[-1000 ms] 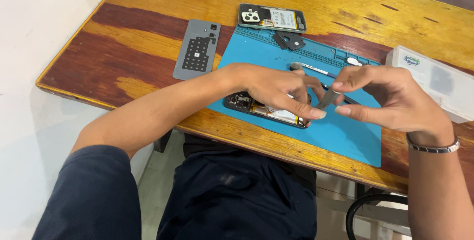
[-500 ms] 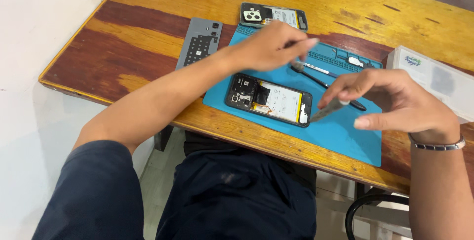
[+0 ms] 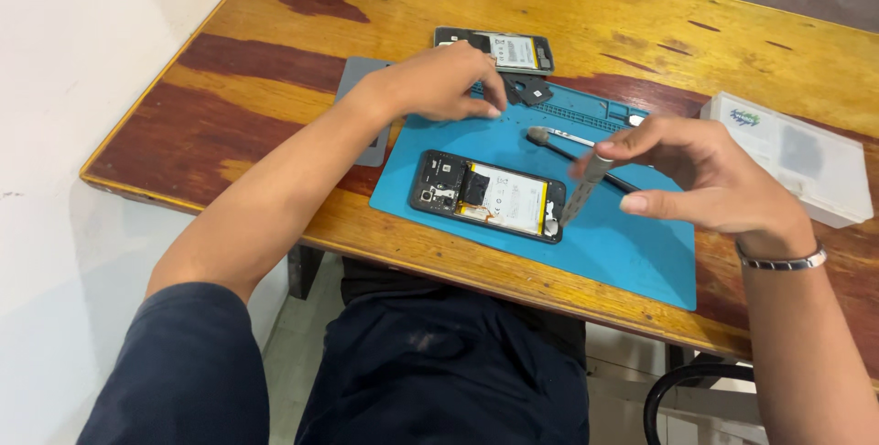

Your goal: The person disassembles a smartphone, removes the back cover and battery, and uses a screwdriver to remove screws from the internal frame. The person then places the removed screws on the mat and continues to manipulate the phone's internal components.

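1. Wooden table [image 3: 275, 88], worn finish; blue mat [image 3: 632, 253] on it near the front edge. Best to keep all work over the mat so small parts don't roll off.
2. White box [image 3: 792, 157] at right, off the mat, well apart from the work.
3. Opened phone [image 3: 487, 195] flat on the mat, back off, battery showing (second phone [image 3: 499, 49] lies beyond the mat's far edge). Nothing pinning it, so only light pressure advised.
4. Grey pad [image 3: 366, 106] at left, partly under the left forearm.
5. Right hand [image 3: 705, 179] pinching a slim metal tool [image 3: 581, 190] between thumb and forefinger, tip at the phone's right end. Better held low and shallow, away from the battery.
6. Left hand [image 3: 439, 83] at the mat's far edge, fingers curled down near small dark parts [image 3: 526, 90]; cannot tell if anything is gripped.
7. Brush [image 3: 572, 145] lying on the mat behind the tool.
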